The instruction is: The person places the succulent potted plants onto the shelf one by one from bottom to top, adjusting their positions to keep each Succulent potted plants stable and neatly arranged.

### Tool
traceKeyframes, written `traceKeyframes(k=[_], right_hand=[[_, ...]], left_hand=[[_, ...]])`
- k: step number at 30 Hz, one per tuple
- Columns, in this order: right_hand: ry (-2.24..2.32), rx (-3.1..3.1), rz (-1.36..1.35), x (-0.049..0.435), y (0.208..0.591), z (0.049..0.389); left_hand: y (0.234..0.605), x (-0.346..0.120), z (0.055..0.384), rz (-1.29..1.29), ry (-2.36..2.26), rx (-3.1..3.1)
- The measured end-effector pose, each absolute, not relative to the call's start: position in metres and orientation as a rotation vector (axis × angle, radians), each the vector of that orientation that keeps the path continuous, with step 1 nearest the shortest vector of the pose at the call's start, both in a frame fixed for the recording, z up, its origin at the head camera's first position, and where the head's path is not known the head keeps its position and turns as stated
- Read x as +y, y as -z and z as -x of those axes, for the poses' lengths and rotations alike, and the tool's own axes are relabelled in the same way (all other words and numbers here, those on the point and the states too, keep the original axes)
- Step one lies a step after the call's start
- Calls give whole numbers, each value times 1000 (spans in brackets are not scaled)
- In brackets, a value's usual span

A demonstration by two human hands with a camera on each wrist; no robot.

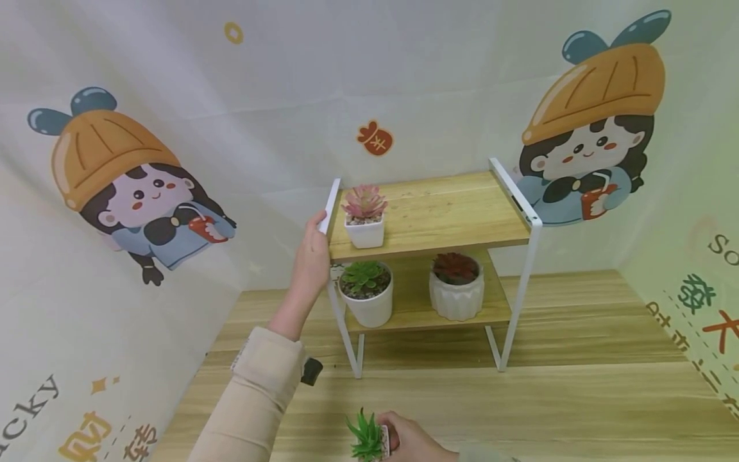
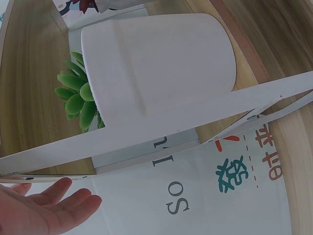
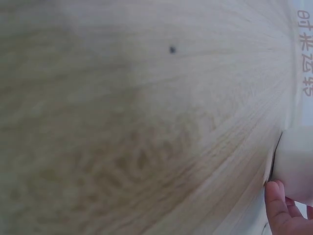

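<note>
My left hand [image 1: 314,256] is at the left end of a two-tier wooden shelf [image 1: 439,208], touching its white metal side frame. In the left wrist view, the left fingers [image 2: 73,208] are extended and relaxed beside that frame. Low in front of the shelf, my right hand [image 1: 412,439] pinches a small potted succulent [image 1: 367,439] with spiky green leaves, tipped sideways. The right wrist view shows the right fingertips [image 3: 276,193] against its white pot [image 3: 296,161]. On the upper tier, a pink succulent in a square white pot [image 1: 365,231] stands near the left end.
The lower tier holds a green succulent in a round white pot [image 1: 372,308] at left and a dark red one in a ribbed white pot [image 1: 457,298] at right. Wooden tabletop [image 1: 566,404] extends around the shelf. Printed cloth [image 1: 288,128] hangs behind and at both sides.
</note>
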State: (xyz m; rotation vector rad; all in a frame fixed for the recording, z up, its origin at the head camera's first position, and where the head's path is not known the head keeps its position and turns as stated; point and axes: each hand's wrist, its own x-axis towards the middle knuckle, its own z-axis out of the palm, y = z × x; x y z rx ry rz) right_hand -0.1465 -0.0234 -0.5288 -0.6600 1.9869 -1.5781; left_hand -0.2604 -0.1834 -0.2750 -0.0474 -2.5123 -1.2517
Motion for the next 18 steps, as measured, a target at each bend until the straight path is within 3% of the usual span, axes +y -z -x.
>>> traceKeyframes(k=[12,18], right_hand=[[1573,1886,583,-7,510,144],[1558,1934,680,5,495,150]], left_hand=[[275,-183,261,49,1260,-2504],[275,-183,261,44,1251,-2511]])
